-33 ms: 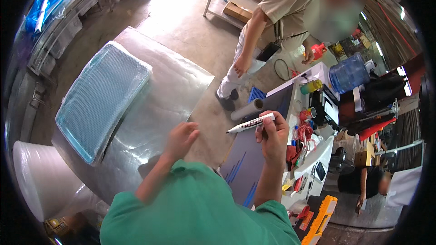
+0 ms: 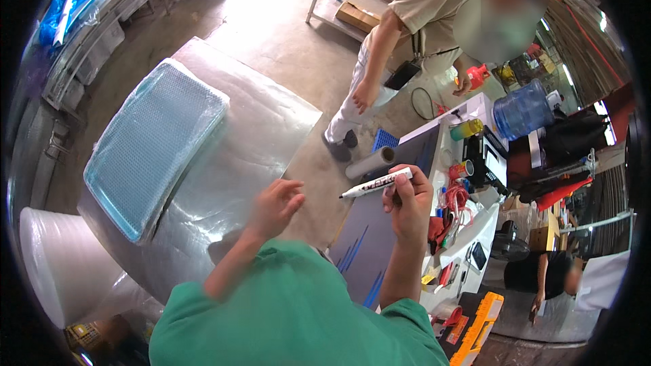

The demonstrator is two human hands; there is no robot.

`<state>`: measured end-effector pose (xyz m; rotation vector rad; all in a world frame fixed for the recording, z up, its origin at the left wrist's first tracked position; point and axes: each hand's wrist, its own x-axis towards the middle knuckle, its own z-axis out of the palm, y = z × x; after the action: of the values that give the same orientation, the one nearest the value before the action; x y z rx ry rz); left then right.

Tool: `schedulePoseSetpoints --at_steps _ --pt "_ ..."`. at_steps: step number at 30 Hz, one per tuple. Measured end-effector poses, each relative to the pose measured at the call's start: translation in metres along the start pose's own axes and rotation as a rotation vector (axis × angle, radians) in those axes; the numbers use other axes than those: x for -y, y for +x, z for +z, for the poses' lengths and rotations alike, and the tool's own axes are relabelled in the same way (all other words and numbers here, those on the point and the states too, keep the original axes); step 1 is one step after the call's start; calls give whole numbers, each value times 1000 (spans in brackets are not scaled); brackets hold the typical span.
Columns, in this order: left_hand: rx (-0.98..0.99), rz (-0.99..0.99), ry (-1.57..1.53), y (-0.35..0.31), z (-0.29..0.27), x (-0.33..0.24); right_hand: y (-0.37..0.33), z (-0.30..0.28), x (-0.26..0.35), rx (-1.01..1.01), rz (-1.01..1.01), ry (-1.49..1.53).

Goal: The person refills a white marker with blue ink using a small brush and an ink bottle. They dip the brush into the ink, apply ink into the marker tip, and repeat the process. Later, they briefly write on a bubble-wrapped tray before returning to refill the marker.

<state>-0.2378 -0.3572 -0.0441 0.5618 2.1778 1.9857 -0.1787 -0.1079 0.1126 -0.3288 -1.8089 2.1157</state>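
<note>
My right hand (image 2: 409, 200) grips a white marker pen (image 2: 377, 184) between thumb and fingers. The pen has dark printing on its barrel, and its dark tip points left, uncapped. My left hand (image 2: 274, 207) is raised in front of my green shirt, empty, with loosely bent fingers a little apart. It hovers near the right edge of a shiny metal-topped table (image 2: 251, 105). On that table's left part lies a tray-shaped stack (image 2: 159, 142) wrapped in clear bubble film, bluish with a mesh pattern.
A person (image 2: 434, 20) in a beige shirt stands ahead. To my right, a workbench (image 2: 441, 142) holds a clear film roll (image 2: 369, 163), red cable (image 2: 458, 203), a phone (image 2: 478, 255) and a water jug (image 2: 521, 110). A foam roll (image 2: 61, 268) stands left; an orange-and-black toolbox (image 2: 475, 329) sits lower right.
My left hand has shifted slightly to the right and up. The marker pen stays almost in place in my right hand.
</note>
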Motion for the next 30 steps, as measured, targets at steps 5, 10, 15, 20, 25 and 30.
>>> schedulePoseSetpoints --at_steps 5,10,15,20,25,30 --pt "72 183 -283 15 12 -61 -1 17 0 38 5 39" --pt "12 250 -192 9 16 -75 -9 24 -11 84 31 48" --pt "-60 253 -117 5 8 -74 -11 35 -20 124 22 69" --pt "-88 237 -93 1 1 -64 -13 43 -24 107 8 67" --pt "0 69 -565 -6 -2 -51 -14 47 -28 85 11 75" --pt "126 -92 -844 -11 -7 -43 -16 50 -31 86 32 144"
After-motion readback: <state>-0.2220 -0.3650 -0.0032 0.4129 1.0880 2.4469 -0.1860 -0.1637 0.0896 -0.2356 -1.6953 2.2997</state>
